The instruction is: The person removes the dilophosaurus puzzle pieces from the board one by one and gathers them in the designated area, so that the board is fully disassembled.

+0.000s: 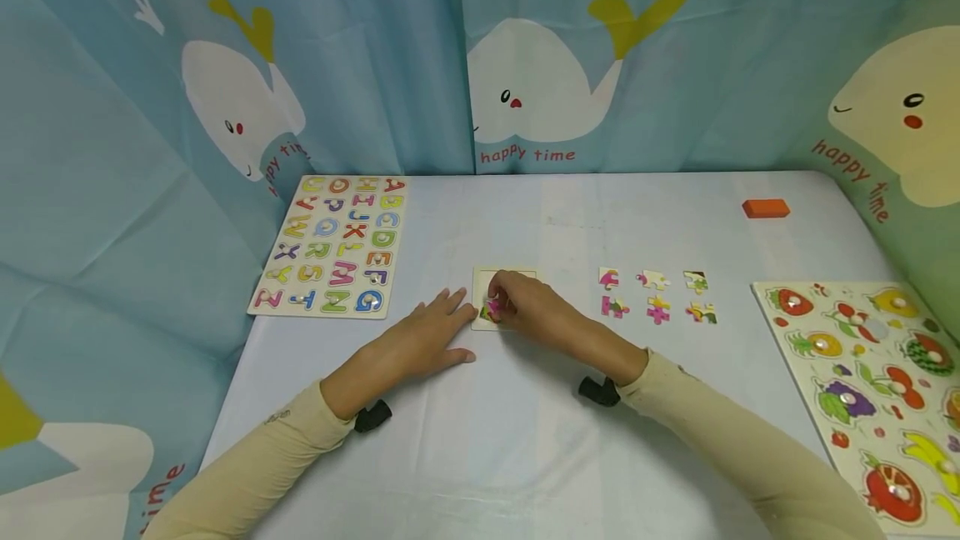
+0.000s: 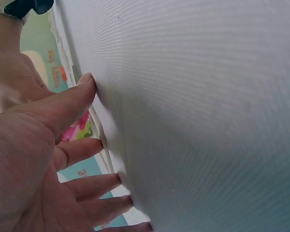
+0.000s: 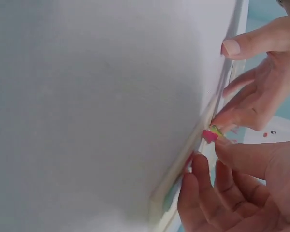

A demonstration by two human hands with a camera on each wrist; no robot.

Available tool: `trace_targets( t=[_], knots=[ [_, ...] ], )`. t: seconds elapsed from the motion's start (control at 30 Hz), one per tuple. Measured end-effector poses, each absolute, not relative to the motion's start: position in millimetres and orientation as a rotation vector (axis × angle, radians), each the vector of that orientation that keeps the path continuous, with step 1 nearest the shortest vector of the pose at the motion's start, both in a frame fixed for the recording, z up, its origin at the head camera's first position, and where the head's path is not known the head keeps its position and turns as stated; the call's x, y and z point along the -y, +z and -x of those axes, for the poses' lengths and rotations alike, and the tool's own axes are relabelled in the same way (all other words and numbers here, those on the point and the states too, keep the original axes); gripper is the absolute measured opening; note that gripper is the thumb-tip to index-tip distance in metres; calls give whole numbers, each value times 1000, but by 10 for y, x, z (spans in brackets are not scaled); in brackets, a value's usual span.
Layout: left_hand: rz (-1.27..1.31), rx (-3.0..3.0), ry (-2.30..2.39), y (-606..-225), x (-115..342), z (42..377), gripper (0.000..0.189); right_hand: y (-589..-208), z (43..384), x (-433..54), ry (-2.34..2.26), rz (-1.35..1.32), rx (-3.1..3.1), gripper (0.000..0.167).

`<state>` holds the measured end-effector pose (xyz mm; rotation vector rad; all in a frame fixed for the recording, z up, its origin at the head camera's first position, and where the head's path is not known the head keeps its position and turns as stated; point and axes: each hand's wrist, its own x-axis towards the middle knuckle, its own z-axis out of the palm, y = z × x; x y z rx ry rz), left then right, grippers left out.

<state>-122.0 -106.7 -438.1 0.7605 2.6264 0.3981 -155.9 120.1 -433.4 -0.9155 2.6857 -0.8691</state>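
Observation:
A small, pale, square puzzle tray (image 1: 477, 283) lies in the middle of the table. My right hand (image 1: 534, 308) bends over it and pinches a pink and green jigsaw piece (image 3: 210, 136) between thumb and fingers, at the tray's lower left corner. Part of the tray is hidden beneath that hand. The left hand (image 1: 422, 342) rests flat at the tray's left side, fingers spread and fingertips at its edge. In the left wrist view, the left fingers (image 2: 89, 186) are straight and grip nothing. To the right of the tray, several loose jigsaw pieces (image 1: 658, 310) lie in two rows.
An alphabet peg board (image 1: 341, 252) lies at the back left. At the right edge sits a fruit peg board (image 1: 806, 369). An orange block (image 1: 765, 208) stands at the back right. Blue curtains (image 1: 420, 65) with whale prints enclose the table (image 1: 420, 465).

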Motion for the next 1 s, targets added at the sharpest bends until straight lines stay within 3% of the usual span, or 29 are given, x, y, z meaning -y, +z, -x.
trace_targets(
  t=[0.5, 1.0],
  knots=[
    [-759, -2613, 423, -4362, 1063, 1204, 63, -4087, 1406, -1435, -991, 802, -2687, 19],
    [-760, -2612, 430, -4337, 1069, 1193, 63, -3865, 1345, -2645, -915, 538, -2803, 8]
  ],
)
